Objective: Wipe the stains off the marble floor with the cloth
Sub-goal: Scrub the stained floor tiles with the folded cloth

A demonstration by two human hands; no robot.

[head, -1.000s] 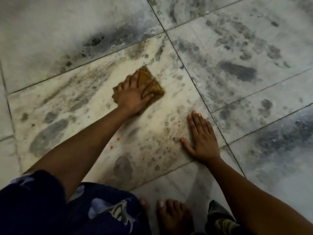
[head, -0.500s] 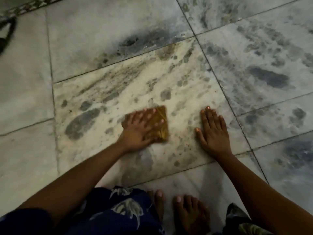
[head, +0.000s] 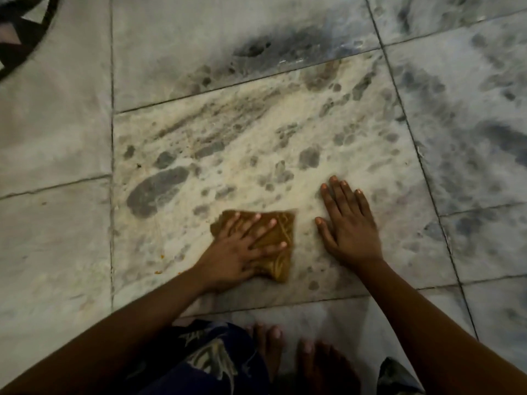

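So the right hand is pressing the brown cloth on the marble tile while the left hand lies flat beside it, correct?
Not quite: the head view shows the left hand pressing the brown cloth on the marble tile, while the right hand lies flat beside it.

— What is showing underfoot?
— Pale marble tiles (head: 57, 132) are lying in dim light, thin dark joints (head: 111, 81) running between them.
— And the far left corner?
— A black patterned inlay (head: 25, 38) is curving there.
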